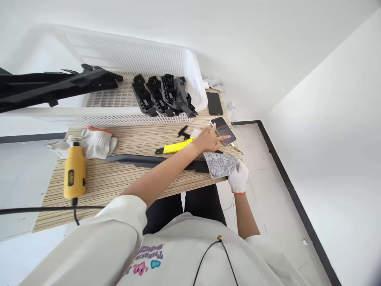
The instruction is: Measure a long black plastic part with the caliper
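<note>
My bare left hand reaches across to a smartphone, fingers spread, with fingertips at its screen. A white knitted glove covers my right hand, which grips a speckled grey cloth at the table's front right. Under the cloth lies the right end of a long dark plastic trim strip; that end is partly hidden. My left forearm crosses above the strip's middle. Close to my left wrist is a yellow utility knife. A small black plastic piece lies behind the knife.
A white basket along the back holds several black plastic parts and long strips. A yellow corded power tool and white gloves lie left. Another dark phone rests at the back right; a charging cable hangs nearby.
</note>
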Motion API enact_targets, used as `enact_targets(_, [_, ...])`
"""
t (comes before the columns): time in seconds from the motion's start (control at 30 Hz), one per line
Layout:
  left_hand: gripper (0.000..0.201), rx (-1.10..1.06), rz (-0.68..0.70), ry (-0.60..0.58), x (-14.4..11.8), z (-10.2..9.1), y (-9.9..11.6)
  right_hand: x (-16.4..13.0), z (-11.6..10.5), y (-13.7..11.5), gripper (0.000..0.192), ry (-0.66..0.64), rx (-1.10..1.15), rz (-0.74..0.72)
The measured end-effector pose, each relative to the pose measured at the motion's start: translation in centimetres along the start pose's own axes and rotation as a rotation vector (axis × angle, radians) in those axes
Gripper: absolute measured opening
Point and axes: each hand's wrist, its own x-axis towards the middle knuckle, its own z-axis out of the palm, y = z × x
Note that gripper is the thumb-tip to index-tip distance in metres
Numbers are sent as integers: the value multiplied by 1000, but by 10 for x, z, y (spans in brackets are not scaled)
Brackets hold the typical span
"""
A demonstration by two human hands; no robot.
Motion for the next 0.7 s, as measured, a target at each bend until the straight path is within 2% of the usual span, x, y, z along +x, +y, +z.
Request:
enact_targets(0.17, [49, 23, -3, -28, 2, 0, 1, 0, 0, -2, 33, 0, 2, 19])
enact_targets(0.27, [50, 3, -16, -42, -1, -13, 2, 0, 0, -2, 34, 0, -21, 15])
enact_targets(0.33, [53, -53, -26, 13, -12, -26, 2, 1, 0, -1, 34, 6, -44, -2])
enact_targets(0.43, [57, -147, -80, 112, -45, -41, 0, 1, -1, 1, 36, 23, -73, -48])
enact_targets(0.5, [52, -202, -115, 102, -77, -41, -2, 0, -2, 2, 37, 39, -99, -68])
enact_targets(0.6, [44, -250, -74, 58, -124, -28, -2, -1, -1, 3, 38, 51, -112, -58])
enact_targets(0.7, [47, -215, -22, 123, -151, -7, -2, -2, 1, 3, 38, 53, -102, -53])
